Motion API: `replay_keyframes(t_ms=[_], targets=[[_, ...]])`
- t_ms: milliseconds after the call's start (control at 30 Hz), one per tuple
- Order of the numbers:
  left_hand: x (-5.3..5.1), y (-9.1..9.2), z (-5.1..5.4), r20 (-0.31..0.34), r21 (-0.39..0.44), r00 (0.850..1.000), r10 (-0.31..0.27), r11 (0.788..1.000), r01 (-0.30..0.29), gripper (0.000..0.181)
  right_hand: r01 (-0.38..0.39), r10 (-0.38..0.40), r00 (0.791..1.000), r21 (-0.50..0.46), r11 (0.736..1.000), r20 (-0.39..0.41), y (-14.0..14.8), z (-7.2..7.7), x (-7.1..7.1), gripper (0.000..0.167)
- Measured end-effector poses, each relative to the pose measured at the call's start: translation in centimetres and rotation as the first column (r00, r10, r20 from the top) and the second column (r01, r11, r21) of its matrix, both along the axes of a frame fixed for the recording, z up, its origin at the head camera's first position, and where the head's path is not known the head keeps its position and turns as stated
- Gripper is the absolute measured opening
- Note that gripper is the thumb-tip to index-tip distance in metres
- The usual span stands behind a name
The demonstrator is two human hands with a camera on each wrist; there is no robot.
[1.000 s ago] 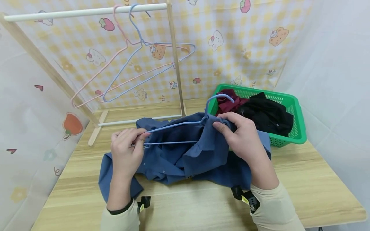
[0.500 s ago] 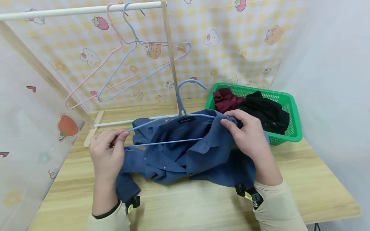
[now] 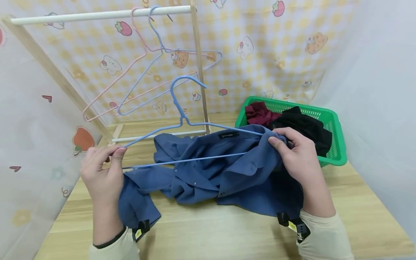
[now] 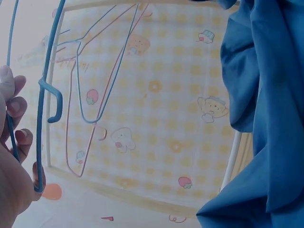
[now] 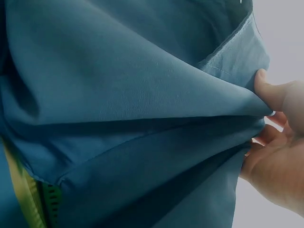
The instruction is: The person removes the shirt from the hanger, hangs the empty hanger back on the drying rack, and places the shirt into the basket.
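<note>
My left hand (image 3: 103,169) pinches the left end of a blue clothes hanger (image 3: 156,130), whose hook points up. In the left wrist view the same hand (image 4: 14,142) has its fingers curled round the hanger's wire. The hanger's right arm runs inside the collar of a dark blue shirt (image 3: 201,180), and its right tip is hidden by cloth. My right hand (image 3: 297,151) grips the shirt near the collar and shoulder, thumb on top. Up close in the right wrist view, the fingers hold folded shirt cloth (image 5: 142,95). The shirt's lower part lies crumpled on the table.
A wooden rack with a white rail (image 3: 97,15) stands at the back left. From it hang a pink hanger (image 3: 112,83) and another blue hanger (image 3: 138,77). At the back right, a green basket (image 3: 339,141) holds maroon (image 3: 260,113) and black (image 3: 302,122) clothes on the wooden table (image 3: 354,202).
My left hand has moved left with the hanger's end, and the hook has shifted left and risen upright. More of the hanger shows outside the collar. The right hand has moved slightly right with the cloth.
</note>
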State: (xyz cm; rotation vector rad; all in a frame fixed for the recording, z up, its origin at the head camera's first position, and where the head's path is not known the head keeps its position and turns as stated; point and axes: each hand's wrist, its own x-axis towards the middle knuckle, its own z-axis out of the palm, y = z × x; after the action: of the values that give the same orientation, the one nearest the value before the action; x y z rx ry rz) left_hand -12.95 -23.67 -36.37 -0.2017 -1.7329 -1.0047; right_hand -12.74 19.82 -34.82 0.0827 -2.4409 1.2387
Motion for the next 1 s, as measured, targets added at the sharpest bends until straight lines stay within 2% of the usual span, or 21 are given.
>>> replay_keyframes(t_ms=[133, 333, 400, 467, 533, 600, 667, 733, 800, 867, 933, 1000], targets=[[0.1, -0.1, 0.4, -0.007, 0.041, 1.0, 0.016, 0.999, -0.016, 0.037, 0.037, -0.038, 0.999, -0.039, 0.999, -0.008, 0.5, 0.0, -0.2, 0.025], [0.7, -0.9, 0.5, 0.08, 0.108, 0.994, 0.071, 0.991, -0.079, 0.036, 0.192, -0.196, 0.98, -0.105, 0.976, -0.032, 1.1, -0.4, -0.2, 0.024], [1.1, -1.6, 0.7, 0.097, 0.141, 0.989, 0.109, 0.982, -0.122, 0.038, 0.207, -0.211, 0.977, -0.088, 0.974, -0.035, 1.4, -0.6, -0.2, 0.024], [1.4, -2.3, 0.8, 0.099, 0.162, 0.985, 0.138, 0.975, -0.153, 0.038, 0.169, -0.17, 0.984, -0.022, 0.985, -0.046, 1.4, -0.8, -0.2, 0.023], [1.7, -2.9, 0.9, 0.096, 0.174, 0.983, 0.156, 0.97, -0.171, 0.038, 0.094, -0.089, 0.994, 0.076, 0.993, -0.066, 1.1, -1.2, -0.2, 0.02], [2.0, -3.3, 1.0, 0.089, 0.173, 0.982, 0.167, 0.968, -0.18, 0.036, 0.001, 0.012, 0.997, 0.167, 0.986, -0.077, 0.4, -1.7, -0.3, 0.018], [2.1, -3.6, 1.0, 0.089, 0.161, 0.981, 0.172, 0.969, -0.185, 0.035, -0.074, 0.085, 0.996, 0.227, 0.971, -0.041, -0.4, -2.3, -0.3, 0.017], [2.3, -3.6, 1.1, 0.085, 0.158, 0.981, 0.172, 0.97, -0.184, 0.033, -0.135, 0.128, 0.991, 0.272, 0.953, 0.042, -1.2, -2.8, -0.2, 0.019], [2.4, -3.7, 1.2, 0.075, 0.161, 0.983, 0.166, 0.971, -0.176, 0.032, -0.19, 0.156, 0.979, 0.316, 0.93, 0.129, -1.8, -3.5, -0.2, 0.02], [2.4, -3.8, 1.3, 0.079, 0.164, 0.983, 0.167, 0.97, -0.178, 0.031, -0.254, 0.178, 0.959, 0.389, 0.886, 0.22, -2.4, -4.4, -0.3, 0.02], [2.5, -3.9, 1.3, 0.086, 0.165, 0.982, 0.168, 0.97, -0.18, 0.03, -0.334, 0.201, 0.931, 0.482, 0.81, 0.306, -3.1, -5.6, -0.3, 0.02], [2.6, -3.9, 1.4, 0.091, 0.169, 0.981, 0.17, 0.968, -0.183, 0.03, -0.43, 0.217, 0.887, 0.557, 0.71, 0.408, -3.9, -6.9, -0.2, 0.025]])
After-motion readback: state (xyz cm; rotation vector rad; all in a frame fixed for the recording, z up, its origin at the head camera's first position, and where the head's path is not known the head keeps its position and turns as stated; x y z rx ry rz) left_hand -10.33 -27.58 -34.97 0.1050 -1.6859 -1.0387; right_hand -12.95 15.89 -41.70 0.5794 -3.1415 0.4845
